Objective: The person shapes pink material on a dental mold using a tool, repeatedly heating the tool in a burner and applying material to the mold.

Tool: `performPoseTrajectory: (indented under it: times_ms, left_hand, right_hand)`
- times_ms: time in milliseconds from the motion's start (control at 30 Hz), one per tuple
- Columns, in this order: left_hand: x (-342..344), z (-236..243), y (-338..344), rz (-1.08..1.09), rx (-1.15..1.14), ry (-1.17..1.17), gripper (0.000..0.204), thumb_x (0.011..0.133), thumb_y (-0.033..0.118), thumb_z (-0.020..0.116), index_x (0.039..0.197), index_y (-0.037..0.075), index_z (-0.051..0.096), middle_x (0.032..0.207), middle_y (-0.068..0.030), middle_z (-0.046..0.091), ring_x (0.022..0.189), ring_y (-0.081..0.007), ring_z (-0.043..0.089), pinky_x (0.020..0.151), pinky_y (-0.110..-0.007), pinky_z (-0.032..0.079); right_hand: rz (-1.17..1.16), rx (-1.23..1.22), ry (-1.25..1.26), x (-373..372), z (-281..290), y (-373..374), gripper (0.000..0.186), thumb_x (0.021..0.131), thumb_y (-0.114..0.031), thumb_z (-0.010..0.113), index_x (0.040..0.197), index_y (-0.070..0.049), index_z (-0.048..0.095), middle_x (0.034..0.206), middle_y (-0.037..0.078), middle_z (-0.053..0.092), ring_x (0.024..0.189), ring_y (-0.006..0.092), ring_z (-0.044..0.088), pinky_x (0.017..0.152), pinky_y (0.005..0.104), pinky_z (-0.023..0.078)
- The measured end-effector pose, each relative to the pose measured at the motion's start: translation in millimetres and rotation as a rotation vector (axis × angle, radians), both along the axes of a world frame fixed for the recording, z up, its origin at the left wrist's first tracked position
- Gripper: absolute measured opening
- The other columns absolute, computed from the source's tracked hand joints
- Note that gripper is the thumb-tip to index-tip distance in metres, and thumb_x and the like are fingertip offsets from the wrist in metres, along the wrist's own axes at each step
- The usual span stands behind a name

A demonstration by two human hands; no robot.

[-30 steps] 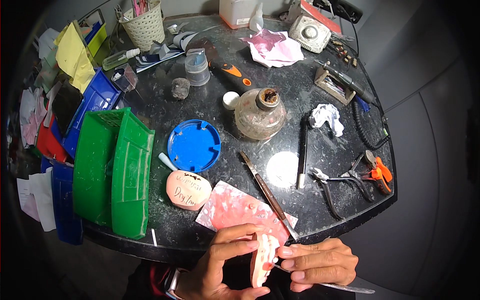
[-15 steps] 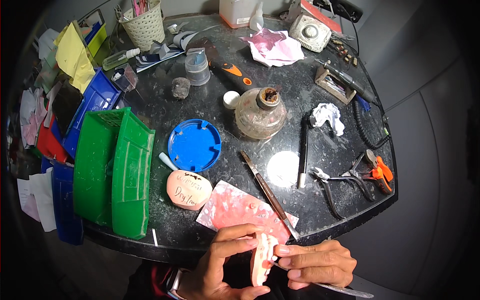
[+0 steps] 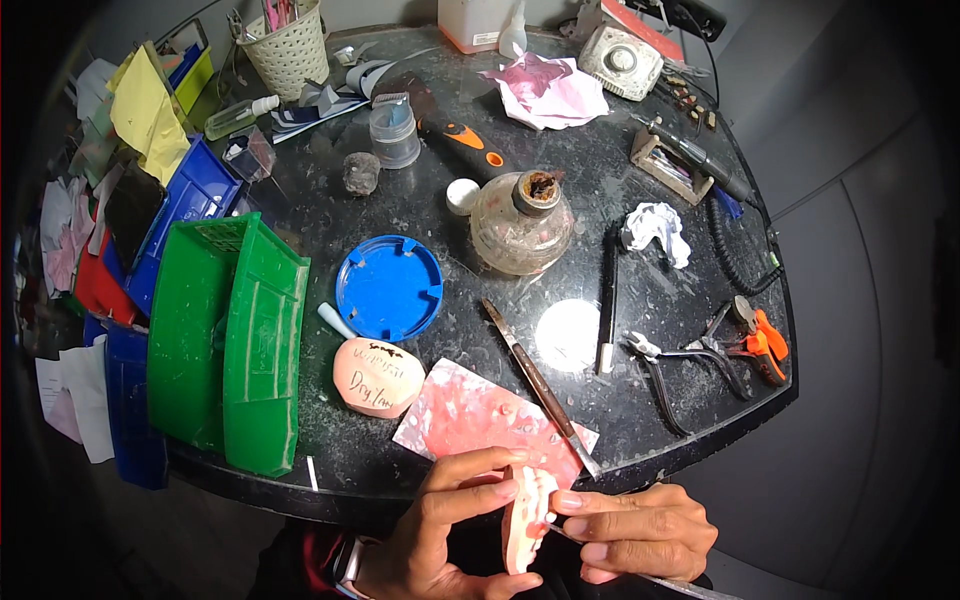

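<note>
In my left hand is a pale pink dental cast, stood on edge between the fingers above and the thumb below. White teeth and red wax line the side that faces right. My right hand pinches a thin metal dental instrument. Its tip meets the cast among the teeth, partly hidden by the fingers. Just beyond the hands, a pink wax sheet lies at the table edge, with a wooden-handled wax knife resting across its right corner. Left of the sheet sits another pink plaster cast, handwriting upward.
A glass spirit burner stands mid-table, with a blue round lid to its left. Green bins line the left side. Pliers and orange-handled cutters lie right. A handpiece rests on its stand farther back.
The instrument's handle end has dipped slightly toward the lower edge, and my right fingers have shifted a little. The cast stays nearly still in my left hand.
</note>
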State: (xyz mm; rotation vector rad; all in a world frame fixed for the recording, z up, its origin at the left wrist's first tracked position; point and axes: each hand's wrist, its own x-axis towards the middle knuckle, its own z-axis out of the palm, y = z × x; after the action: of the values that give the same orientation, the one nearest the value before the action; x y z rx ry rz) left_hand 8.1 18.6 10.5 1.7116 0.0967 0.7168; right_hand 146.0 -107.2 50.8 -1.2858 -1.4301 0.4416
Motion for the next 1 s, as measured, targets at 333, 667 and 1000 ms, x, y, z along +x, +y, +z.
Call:
performPoseTrajectory:
  times_ms: [333, 667, 1000]
  left_hand:
    - [-2.5, -3.9, 0.0, 0.011, -0.044, -0.013, 0.065, 0.074, 0.041, 0.063, 0.115, -0.002, 0.035, 0.111, -0.0237, 0.042, 0.103, -0.0332, 0.046, 0.085, -0.041, 0.039]
    - [0.5, 0.6, -0.8, 0.033, 0.069, -0.003, 0.062, 0.071, 0.033, 0.068, 0.114, -0.001, 0.037, 0.112, -0.0246, 0.042, 0.1, -0.0318, 0.047, 0.084, -0.039, 0.04]
    - [-2.3, -4.1, 3.7, 0.083, 0.17, 0.015, 0.064, 0.07, 0.033, 0.069, 0.113, -0.001, 0.038, 0.112, -0.0243, 0.043, 0.099, -0.0323, 0.047, 0.083, -0.038, 0.04]
  right_hand:
    - [0.07, -0.051, 0.14, 2.5, 2.2, 3.7, 0.024, 0.067, 0.007, 0.064, 0.087, 0.003, 0.051, 0.084, 0.021, 0.058, 0.094, 0.0377, 0.056, 0.067, 0.0349, 0.055]
    - [0.01, -0.052, -0.031, 0.4, 12.5, 0.4, 0.027, 0.066, 0.006, 0.066, 0.089, 0.004, 0.051, 0.083, 0.02, 0.057, 0.091, 0.0375, 0.057, 0.064, 0.0339, 0.056]
    - [0.041, -0.04, -0.085, 2.5, 8.3, 9.1, 0.028, 0.066, 0.008, 0.066, 0.089, 0.005, 0.05, 0.084, 0.021, 0.056, 0.09, 0.0394, 0.057, 0.061, 0.0328, 0.056]
